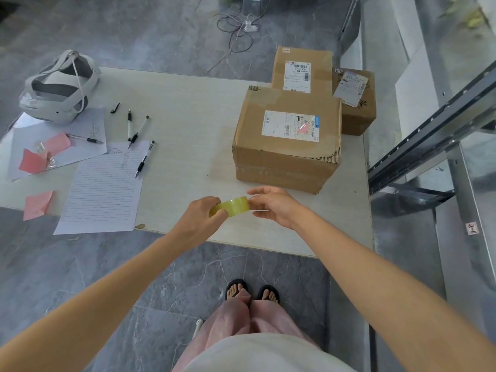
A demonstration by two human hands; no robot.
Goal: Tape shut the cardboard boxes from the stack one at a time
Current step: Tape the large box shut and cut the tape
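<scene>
tape roll (pixel 234 206) on edge, both hands gripping

We have one wide-angle view, worn on the head of a person standing at the near edge of the worktop (pixel 188 116), facing forward and steeply down. It sits close enough that both forearms (pixel 107 291) run in from the bottom corners to the left hand (pixel 200 218) and right hand (pixel 273 206), which hold a roll of tape (pixel 233 206) just below mid-frame, with the sandalled feet (pixel 236 289) under them. The far floor (pixel 134 30) fills the top, and the cardboard boxes (pixel 287 135) lie right of centre.
</scene>
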